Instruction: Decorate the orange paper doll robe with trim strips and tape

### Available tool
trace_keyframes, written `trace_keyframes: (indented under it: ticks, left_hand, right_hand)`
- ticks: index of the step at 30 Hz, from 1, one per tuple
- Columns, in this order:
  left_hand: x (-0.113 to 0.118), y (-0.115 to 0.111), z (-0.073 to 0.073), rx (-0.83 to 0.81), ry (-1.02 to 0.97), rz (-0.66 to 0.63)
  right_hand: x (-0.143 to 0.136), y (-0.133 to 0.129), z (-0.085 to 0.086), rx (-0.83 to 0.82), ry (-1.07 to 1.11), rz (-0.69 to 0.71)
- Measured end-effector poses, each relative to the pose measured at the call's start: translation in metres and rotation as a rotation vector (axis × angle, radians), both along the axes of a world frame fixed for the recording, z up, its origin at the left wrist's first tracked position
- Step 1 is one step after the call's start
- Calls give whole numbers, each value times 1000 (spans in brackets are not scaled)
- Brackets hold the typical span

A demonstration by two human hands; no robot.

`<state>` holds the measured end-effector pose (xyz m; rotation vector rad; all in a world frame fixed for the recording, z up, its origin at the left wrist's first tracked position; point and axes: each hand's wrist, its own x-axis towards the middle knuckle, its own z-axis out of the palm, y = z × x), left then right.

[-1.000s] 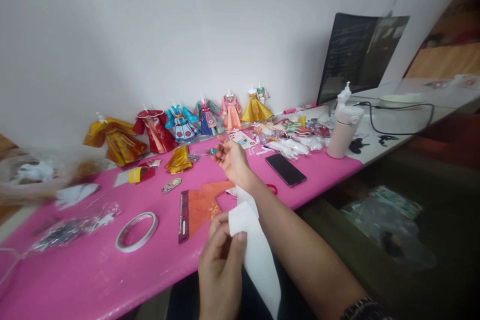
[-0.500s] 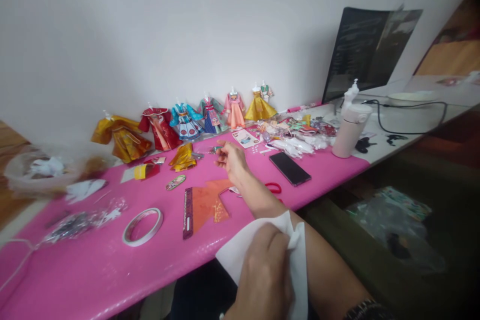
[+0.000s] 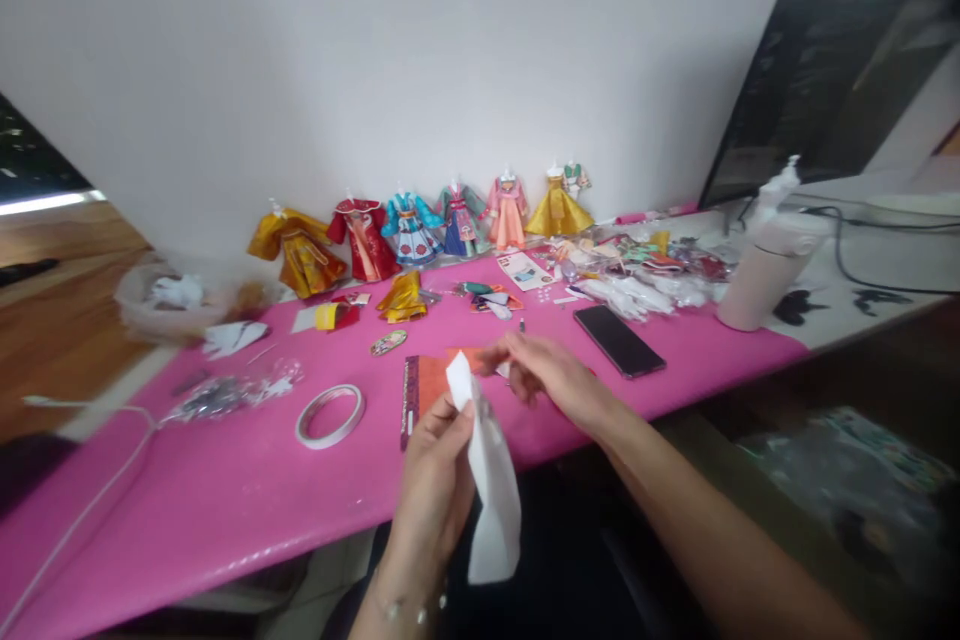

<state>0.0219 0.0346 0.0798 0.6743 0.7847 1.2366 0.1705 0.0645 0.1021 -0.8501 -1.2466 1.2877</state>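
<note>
My left hand (image 3: 442,460) pinches a white cloth or tissue (image 3: 493,500) that hangs down past the front edge of the pink table cover (image 3: 217,510). To its right, my right hand (image 3: 536,365) hovers over the table with fingers apart and curved, and nothing shows between them. Partly behind the cloth lies a flat orange piece (image 3: 435,375) with a dark patterned strip (image 3: 409,400). A white tape roll (image 3: 331,416) rests to the left. An oval patterned piece (image 3: 388,343) and a folded gold cloth (image 3: 403,297) lie farther back.
Several small dresses, among them a red one (image 3: 365,240), stand along the wall. A black phone (image 3: 619,340), a white bottle (image 3: 772,270) and a monitor (image 3: 810,100) are at the right. A plastic bowl (image 3: 169,305) and white cable (image 3: 90,510) are at the left.
The view has turned right to left, shifting the table rightward. My right hand has drawn back from the table's middle. The left hand has lifted the white cloth clear of the right forearm.
</note>
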Motion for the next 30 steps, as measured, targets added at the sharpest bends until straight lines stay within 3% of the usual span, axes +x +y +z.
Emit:
trace_keyframes:
  ticks: [2,6,9,12,15,21,25,30]
  left_hand:
    - [2,0,-3,14,-51,-34]
    - [6,-10,-9,15,-157,-213]
    - [-4,-15,-10,-51,-344,-383]
    - [-14,-15,-8,-119,-476,-452]
    - [-14,-14,-7,-100,-483,-447]
    - [0,-15,-4,-80,-500,-376]
    - [2,-16,-6,-87,-367,-381]
    - [2,-18,-8,-53,-311,-380]
  right_hand:
    - [1,-29,0,59,-141,32]
    - [11,-57,-8,360,-652,-224]
    - [29,-60,-11,428,-661,-382]
    - [43,-65,-8,365,-545,-478]
    - [37,-74,-4,346,-505,-441]
    - [-10,-84,-16,375,-479,-278]
    - [-30,-82,-24,525,-542,-246]
    - [-37,-79,-30,708,-672,-242]
